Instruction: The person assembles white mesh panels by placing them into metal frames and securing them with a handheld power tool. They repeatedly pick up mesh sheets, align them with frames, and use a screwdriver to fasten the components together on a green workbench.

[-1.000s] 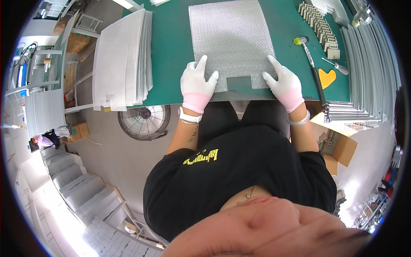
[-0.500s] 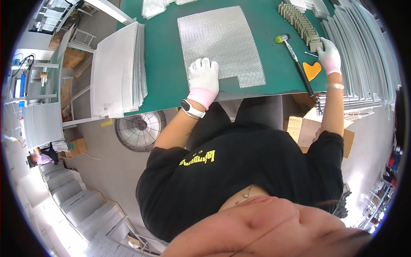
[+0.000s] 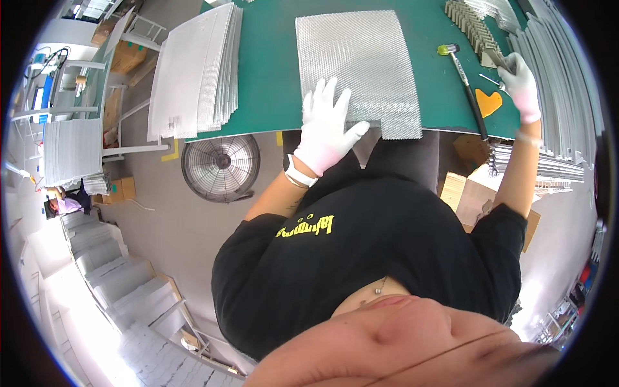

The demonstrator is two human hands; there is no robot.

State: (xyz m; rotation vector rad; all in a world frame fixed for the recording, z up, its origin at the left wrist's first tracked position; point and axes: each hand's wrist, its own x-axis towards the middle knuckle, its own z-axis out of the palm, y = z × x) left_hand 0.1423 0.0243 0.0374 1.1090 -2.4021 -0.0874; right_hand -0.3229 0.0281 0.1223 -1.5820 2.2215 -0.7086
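A silvery textured sheet [image 3: 361, 64] with a notch in its near edge lies on the green tabletop [image 3: 267, 71]. My left hand [image 3: 327, 126], in a white glove with a pink cuff, rests on its near left part with fingers spread. On the right, my gloved right hand [image 3: 519, 80] pinches a small beige-grey block [image 3: 498, 59] at the near end of a row of similar blocks [image 3: 474, 32]. Its fingertips partly hide that block. Just below lies a thin screwdriver-like tool [image 3: 491, 80].
A mallet [image 3: 467, 84] and an orange heart-shaped scraper [image 3: 488, 103] lie between the sheet and my right hand. Sheets are stacked at left [image 3: 193, 71] and right [image 3: 554, 84]. Below the table are a floor fan [image 3: 221, 168] and a cardboard box [image 3: 467, 200]. Another person [image 3: 64, 202] is far left.
My left hand's fingers have gone from curled to spread on the sheet. My right hand has closed on the end block, which is now tilted. The whole view has shifted slightly.
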